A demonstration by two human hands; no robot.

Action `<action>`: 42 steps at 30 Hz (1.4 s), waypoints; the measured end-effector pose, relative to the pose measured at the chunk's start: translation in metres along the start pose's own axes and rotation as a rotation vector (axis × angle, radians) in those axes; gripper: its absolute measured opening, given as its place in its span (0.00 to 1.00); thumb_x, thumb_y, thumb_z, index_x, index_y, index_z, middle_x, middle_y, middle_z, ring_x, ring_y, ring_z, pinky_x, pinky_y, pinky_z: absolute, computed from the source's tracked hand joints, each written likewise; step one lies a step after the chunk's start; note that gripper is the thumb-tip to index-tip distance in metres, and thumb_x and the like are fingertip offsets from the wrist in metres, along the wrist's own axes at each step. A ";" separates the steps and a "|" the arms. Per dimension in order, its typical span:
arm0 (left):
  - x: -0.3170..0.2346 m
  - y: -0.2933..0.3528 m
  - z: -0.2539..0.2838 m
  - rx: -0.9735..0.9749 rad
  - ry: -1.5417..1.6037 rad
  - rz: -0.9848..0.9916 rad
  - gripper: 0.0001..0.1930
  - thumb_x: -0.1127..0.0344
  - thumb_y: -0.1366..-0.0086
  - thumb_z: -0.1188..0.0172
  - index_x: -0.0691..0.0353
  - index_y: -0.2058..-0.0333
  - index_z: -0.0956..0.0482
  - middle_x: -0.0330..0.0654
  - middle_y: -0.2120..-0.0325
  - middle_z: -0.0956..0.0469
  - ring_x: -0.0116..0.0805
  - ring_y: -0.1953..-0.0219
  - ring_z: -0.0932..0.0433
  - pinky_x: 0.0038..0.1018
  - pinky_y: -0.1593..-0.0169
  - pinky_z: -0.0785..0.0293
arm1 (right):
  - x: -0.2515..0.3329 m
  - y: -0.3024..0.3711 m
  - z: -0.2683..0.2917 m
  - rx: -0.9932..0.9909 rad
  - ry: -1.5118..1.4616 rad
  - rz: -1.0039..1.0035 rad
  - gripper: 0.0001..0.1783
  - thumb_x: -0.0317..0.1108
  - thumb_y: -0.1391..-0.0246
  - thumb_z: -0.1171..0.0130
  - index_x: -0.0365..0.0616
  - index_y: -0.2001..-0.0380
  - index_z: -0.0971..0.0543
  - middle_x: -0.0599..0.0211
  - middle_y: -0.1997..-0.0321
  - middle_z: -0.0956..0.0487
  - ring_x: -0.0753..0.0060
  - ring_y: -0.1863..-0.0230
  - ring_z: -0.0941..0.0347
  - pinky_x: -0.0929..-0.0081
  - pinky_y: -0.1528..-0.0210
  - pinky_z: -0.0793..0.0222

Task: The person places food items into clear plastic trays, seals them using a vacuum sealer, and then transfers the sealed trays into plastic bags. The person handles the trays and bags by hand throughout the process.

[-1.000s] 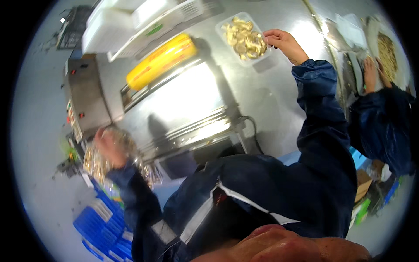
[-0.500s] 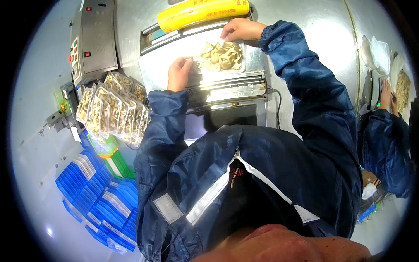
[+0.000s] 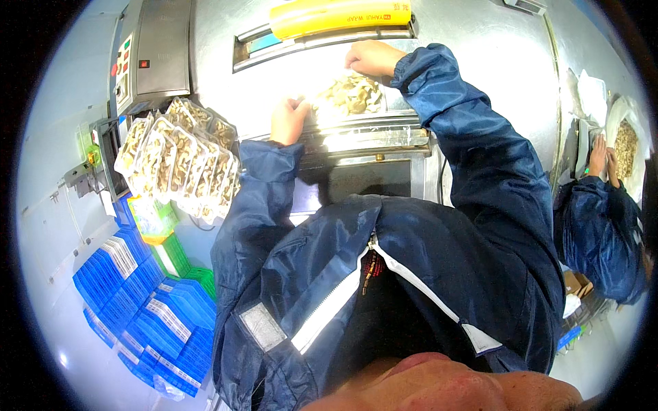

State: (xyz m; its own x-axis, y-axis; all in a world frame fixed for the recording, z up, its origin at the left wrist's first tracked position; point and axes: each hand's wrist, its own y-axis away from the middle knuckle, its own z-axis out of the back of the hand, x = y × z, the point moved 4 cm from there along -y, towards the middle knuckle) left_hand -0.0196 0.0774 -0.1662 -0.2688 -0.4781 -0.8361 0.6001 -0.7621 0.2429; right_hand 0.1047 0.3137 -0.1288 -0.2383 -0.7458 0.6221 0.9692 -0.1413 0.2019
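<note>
Pale sliced mushrooms point(image 3: 351, 94) lie heaped in a shallow clear tray on the steel wrapping machine point(image 3: 367, 131); glare washes out much of the tray's outline. At its left side is my left hand point(image 3: 289, 120), thumb and fingers closed in a pinch. My right hand point(image 3: 375, 57) is at the far edge of the mushrooms, fingertips bent down and pressed together. What either pinch holds is lost in the glare. Just beyond the tray lies a yellow roll of wrapping film point(image 3: 340, 18) across the machine.
Several filled mushroom trays point(image 3: 179, 161) are stacked at my left, beside a steel box with switches point(image 3: 162, 48). Blue stacked cartons point(image 3: 144, 308) stand lower left. At far right, another person's hands point(image 3: 602, 161) work by a bag of brown bits point(image 3: 625, 151).
The whole view has shifted slightly, and glare over the tray is stronger. Both hands stay at the tray's left and far edges, with little visible movement relative to it.
</note>
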 end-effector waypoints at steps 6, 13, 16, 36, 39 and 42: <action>-0.040 0.033 0.025 -0.096 -0.213 -0.088 0.14 0.65 0.36 0.42 0.65 0.54 0.25 0.43 0.77 0.21 0.29 0.75 0.23 0.27 0.68 0.27 | -0.002 0.062 0.017 -0.541 0.039 0.019 0.15 0.37 0.44 0.48 0.41 0.60 0.20 0.52 0.67 0.19 0.46 0.61 0.23 0.55 0.57 0.28; -0.048 0.118 0.028 -0.282 -0.599 -0.243 0.12 0.59 0.39 0.38 0.58 0.62 0.23 0.49 0.74 0.20 0.51 0.67 0.22 0.43 0.58 0.30 | 0.056 0.208 -0.031 -0.428 0.130 -0.458 0.15 0.45 0.42 0.45 0.43 0.68 0.23 0.54 0.73 0.20 0.48 0.67 0.23 0.54 0.63 0.30; -0.024 0.113 0.001 -0.233 -0.479 -0.210 0.16 0.64 0.43 0.36 0.62 0.58 0.25 0.46 0.70 0.17 0.46 0.65 0.19 0.39 0.60 0.26 | 0.068 0.210 -0.063 -0.593 0.202 -0.430 0.12 0.42 0.44 0.41 0.44 0.68 0.23 0.57 0.75 0.21 0.51 0.69 0.24 0.56 0.62 0.32; -0.083 0.158 0.075 0.107 -0.223 -0.257 0.11 0.63 0.31 0.45 0.67 0.65 0.25 0.47 0.69 0.20 0.37 0.65 0.22 0.29 0.58 0.28 | 0.064 0.267 -0.012 -0.419 -0.720 -0.275 0.09 0.34 0.44 0.36 0.39 0.66 0.18 0.70 0.69 0.19 0.80 0.65 0.27 0.80 0.59 0.31; -0.142 0.183 0.123 0.022 -0.110 -0.407 0.08 0.68 0.30 0.47 0.66 0.65 0.25 0.45 0.68 0.21 0.35 0.64 0.22 0.29 0.57 0.28 | 0.095 0.290 0.040 -0.472 -0.756 -0.232 0.08 0.34 0.43 0.38 0.39 0.66 0.18 0.69 0.65 0.19 0.78 0.62 0.26 0.78 0.54 0.31; -0.188 0.142 0.152 -0.125 -0.432 -0.457 0.08 0.65 0.30 0.46 0.65 0.62 0.24 0.41 0.67 0.21 0.27 0.63 0.25 0.24 0.57 0.30 | 0.097 0.264 0.090 -0.654 -0.375 -0.236 0.11 0.38 0.43 0.37 0.41 0.66 0.17 0.68 0.67 0.18 0.79 0.64 0.24 0.80 0.60 0.29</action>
State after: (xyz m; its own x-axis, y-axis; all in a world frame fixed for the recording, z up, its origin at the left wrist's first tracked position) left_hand 0.0021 -0.0075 0.1003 -0.7819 -0.2696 -0.5621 0.4296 -0.8864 -0.1724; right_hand 0.3314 0.2632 0.0531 -0.3350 -0.3957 0.8551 0.7030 -0.7092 -0.0528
